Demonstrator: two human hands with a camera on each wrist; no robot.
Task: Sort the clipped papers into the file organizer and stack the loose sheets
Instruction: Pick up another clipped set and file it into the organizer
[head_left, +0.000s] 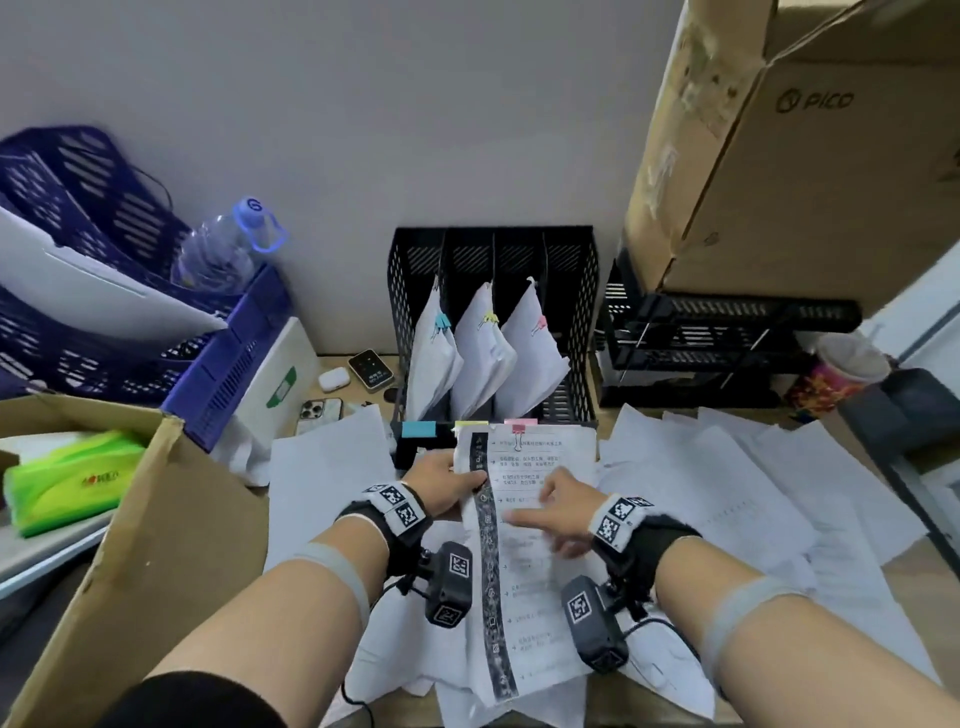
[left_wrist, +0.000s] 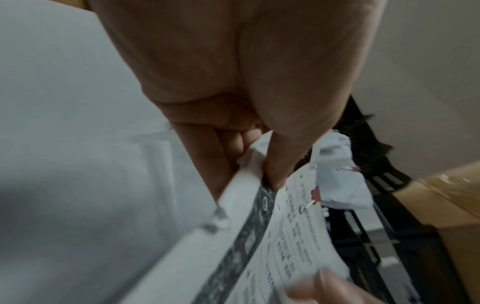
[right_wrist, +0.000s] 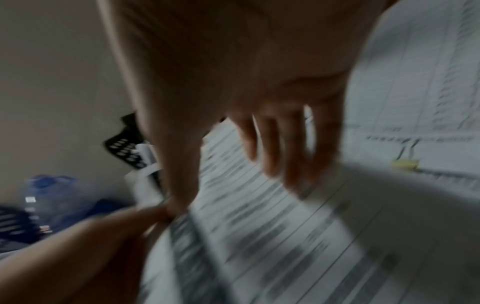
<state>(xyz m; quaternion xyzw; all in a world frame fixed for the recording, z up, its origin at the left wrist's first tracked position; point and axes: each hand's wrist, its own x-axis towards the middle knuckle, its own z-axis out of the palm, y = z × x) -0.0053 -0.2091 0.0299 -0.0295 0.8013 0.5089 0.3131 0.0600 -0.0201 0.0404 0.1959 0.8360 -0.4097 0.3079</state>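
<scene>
A printed paper bundle with a pink binder clip at its top is lifted over the desk in front of the black mesh file organizer. My left hand pinches the bundle's upper left edge, thumb on top, fingers under it. My right hand lies on the printed page with straight, spread fingers. Three clipped bundles stand in the organizer: blue clip, yellow clip, pink clip. Loose sheets cover the desk. A yellow-clipped sheet shows in the right wrist view.
An open cardboard box stands at the left with a green pack inside. Blue crates and a water bottle are behind it. Phones and an earbud case lie by the organizer. A large carton sits on black trays at the right.
</scene>
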